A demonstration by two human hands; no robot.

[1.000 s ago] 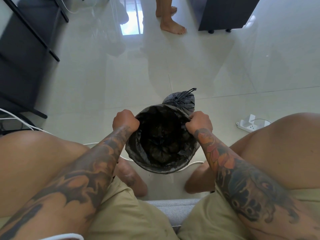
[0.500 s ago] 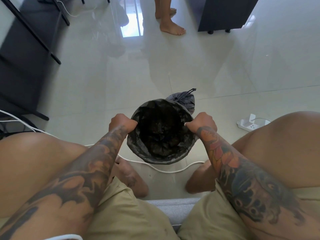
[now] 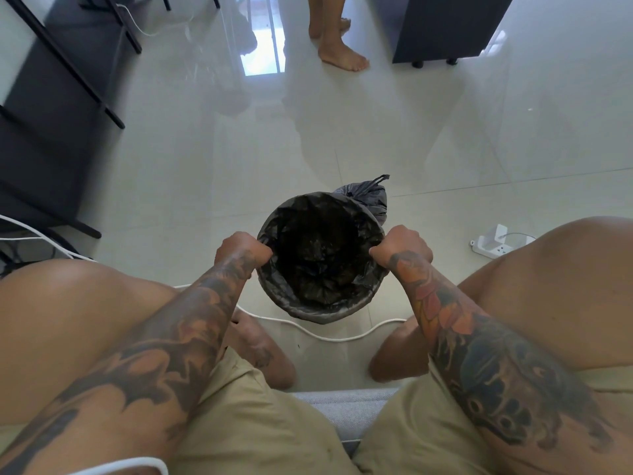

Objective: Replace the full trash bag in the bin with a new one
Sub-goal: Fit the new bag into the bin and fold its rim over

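the new bag (image 3: 322, 293) is folded over the bin (image 3: 310, 313) rim and gripped at opposite sides — left hand (image 3: 241, 250) and right hand (image 3: 402, 246) both curled on the plastic. the thin film could be torn, or pulled off the far rim, if tugged unevenly; the tied full bag (image 3: 368, 197) is set just behind the bin.

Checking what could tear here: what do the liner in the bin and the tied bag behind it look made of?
The liner: thin dark plastic film, crinkled and faintly glossy, folded over the rim. The tied bag: seemingly the same grey-black film, gathered into a knot.
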